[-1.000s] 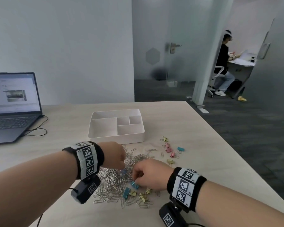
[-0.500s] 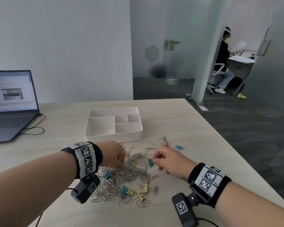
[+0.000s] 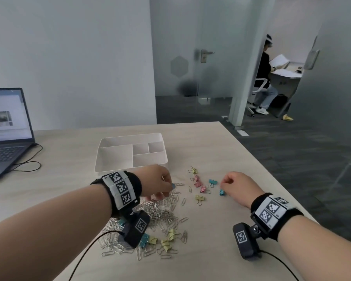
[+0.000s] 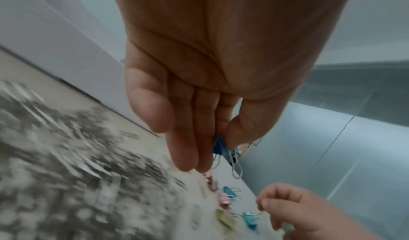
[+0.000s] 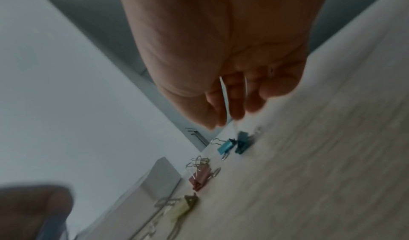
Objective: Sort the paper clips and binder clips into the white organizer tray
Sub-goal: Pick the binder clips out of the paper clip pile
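A white organizer tray [image 3: 130, 168] stands mid-table with nothing visible in its compartments. In front of it lies a heap of silver paper clips [image 3: 162, 216] mixed with yellow binder clips [image 3: 166, 243]. My left hand [image 3: 168, 187] hovers over the heap's far edge and pinches a blue binder clip [image 4: 219, 146] between thumb and forefinger. To the right, my right hand [image 3: 224, 182] is curled and pinches the wire handle of a teal binder clip [image 3: 222, 192] at the table surface. Beside it lie another teal clip [image 3: 212, 181], pink clips [image 3: 198, 182] and a yellow clip [image 3: 199, 198].
An open laptop [image 3: 6, 138] with a black cable [image 3: 26, 165] sits at the far left. The table's right edge [image 3: 272, 179] runs close past my right hand. A person sits at a desk [image 3: 265, 78] behind a glass wall.
My right hand carried the teal binder clip from the heap rightward to the row of coloured clips. My left hand lifted a blue clip out of the heap and moved right.
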### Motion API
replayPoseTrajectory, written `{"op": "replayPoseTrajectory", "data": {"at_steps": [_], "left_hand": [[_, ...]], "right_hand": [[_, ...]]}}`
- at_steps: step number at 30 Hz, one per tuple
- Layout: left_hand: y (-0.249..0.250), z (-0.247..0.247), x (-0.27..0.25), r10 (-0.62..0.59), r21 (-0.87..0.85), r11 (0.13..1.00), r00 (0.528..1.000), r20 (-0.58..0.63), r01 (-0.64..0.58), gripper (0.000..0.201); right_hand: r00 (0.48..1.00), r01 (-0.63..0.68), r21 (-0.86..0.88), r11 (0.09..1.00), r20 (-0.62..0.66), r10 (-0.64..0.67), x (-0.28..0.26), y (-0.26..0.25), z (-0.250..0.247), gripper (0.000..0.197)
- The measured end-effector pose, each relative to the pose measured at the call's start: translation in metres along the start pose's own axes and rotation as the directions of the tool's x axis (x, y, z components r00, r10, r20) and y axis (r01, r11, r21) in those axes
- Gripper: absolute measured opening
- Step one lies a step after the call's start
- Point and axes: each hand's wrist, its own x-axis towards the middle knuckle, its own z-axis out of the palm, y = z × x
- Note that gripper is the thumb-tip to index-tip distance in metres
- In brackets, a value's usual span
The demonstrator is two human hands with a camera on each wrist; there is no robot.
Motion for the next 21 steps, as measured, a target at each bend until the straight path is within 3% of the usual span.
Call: {"op": "replayPoseTrajectory", "data": {"at_steps": [3,6,8,12,15,18,21], "left_hand": [[0.019,0.01,0.007,0.03,-0.064,0.998,1.0,0.007,-0.03,0.015],[0.034,0.02,0.011,0.067,-0.104,0.992,0.998,-0.001,-0.067,0.012],[0.038,0.025,0.011,0.086,-0.127,0.988,0.996,-0.013,-0.087,0.01],[0.034,0.025,0.002,0.086,-0.149,0.985,0.996,0.025,-0.081,0.013],[0.016,0.011,-0.007,0.067,0.104,0.992,0.998,0.011,-0.068,0.014],[-0.011,-0.009,-0.017,0.009,0.406,0.914,1.0,-0.015,-0.002,0.016],[-0.034,-0.023,-0.03,-0.142,0.498,0.861,0.989,0.036,0.105,0.02]], "right_hand": [[0.992,0.128,0.122,0.984,-0.009,-0.128,-0.017,-0.018,-0.002,0.013],[0.952,0.156,0.366,0.917,0.193,-0.239,-0.04,-0.047,0.003,0.022],[0.944,0.173,0.374,0.911,0.2,-0.262,-0.043,-0.054,0.008,0.025],[0.942,0.201,0.345,0.917,0.189,-0.277,-0.038,-0.044,0.014,0.014],[0.961,0.184,0.194,0.964,0.173,-0.218,-0.028,-0.026,0.013,0.016],[0.979,0.156,-0.061,0.986,0.141,-0.146,-0.015,-0.008,0.009,0.015],[0.984,0.12,-0.107,0.987,0.142,-0.104,-0.007,0.0,0.008,0.021]]}}
